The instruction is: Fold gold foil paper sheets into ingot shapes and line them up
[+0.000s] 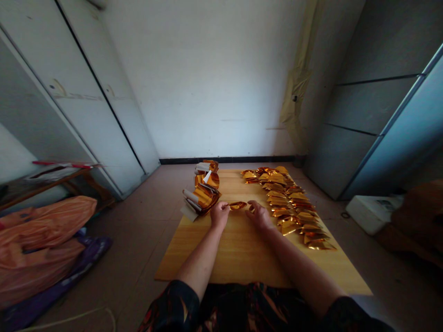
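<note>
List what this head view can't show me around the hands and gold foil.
Head view:
Left hand hold on the gold foil piece: too small to read.
Inner sheets of the foil and paper stack: hidden by outer sheets.
Middle of the wooden table's near edge: hidden by patterned clothing.

Your left hand (219, 214) and right hand (258, 216) are over a pale wooden board (242, 260), with a folded gold foil piece (238, 205) between them, against your left fingertips. Left of it stands a curled stack of gold foil and white paper strips (204, 189); to the right, folded gold foil pieces (292, 207) lie in a long overlapping row.
</note>
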Action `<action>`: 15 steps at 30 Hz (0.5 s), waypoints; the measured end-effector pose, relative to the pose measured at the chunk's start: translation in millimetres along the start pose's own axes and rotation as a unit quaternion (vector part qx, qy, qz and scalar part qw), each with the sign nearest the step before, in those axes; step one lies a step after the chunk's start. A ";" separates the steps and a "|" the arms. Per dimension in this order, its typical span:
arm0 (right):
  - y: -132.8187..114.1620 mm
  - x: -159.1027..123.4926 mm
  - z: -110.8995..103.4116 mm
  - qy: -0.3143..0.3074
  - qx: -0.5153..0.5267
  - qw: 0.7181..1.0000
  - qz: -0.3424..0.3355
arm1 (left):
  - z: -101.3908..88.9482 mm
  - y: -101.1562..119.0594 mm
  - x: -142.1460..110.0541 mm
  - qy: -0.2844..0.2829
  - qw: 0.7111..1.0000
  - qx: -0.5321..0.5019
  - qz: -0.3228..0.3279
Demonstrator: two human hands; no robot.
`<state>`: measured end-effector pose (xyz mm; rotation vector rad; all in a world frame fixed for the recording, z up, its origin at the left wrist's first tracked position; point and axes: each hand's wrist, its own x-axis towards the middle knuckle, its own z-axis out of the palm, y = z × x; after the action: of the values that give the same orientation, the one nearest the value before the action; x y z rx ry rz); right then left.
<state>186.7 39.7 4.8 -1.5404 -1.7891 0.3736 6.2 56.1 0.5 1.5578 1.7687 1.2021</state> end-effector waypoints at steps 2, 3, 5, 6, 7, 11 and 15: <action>-1.5 -5.1 -2.3 0.016 0.010 1.000 0.003 | 1.6 2.4 4.7 0.005 1.000 -0.018 -0.005; -3.1 -8.4 -3.3 0.018 0.015 1.000 -0.002 | 2.7 4.6 7.2 0.006 1.000 -0.026 -0.005; -7.1 -15.7 -5.0 0.005 0.020 0.999 -0.025 | 5.4 10.8 12.3 0.007 0.999 -0.034 -0.003; -9.1 -19.4 -5.8 -0.009 0.020 0.999 -0.035 | 6.9 14.4 14.7 0.008 0.999 -0.032 -0.004; -10.9 -22.7 -6.6 -0.021 0.021 0.999 -0.044 | 8.2 18.1 16.9 0.008 1.000 -0.026 -0.006; -14.9 -30.7 -9.1 -0.072 0.016 0.994 -0.077 | 11.2 30.9 22.0 -0.011 0.999 0.045 0.001; -14.4 -31.5 -8.2 -0.076 0.021 0.994 -0.072 | 11.8 35.7 21.1 -0.042 0.985 0.165 0.015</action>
<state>182.2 4.6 9.1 -1.3770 -1.9835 0.4652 29.8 78.3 29.0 1.7943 1.9688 0.8732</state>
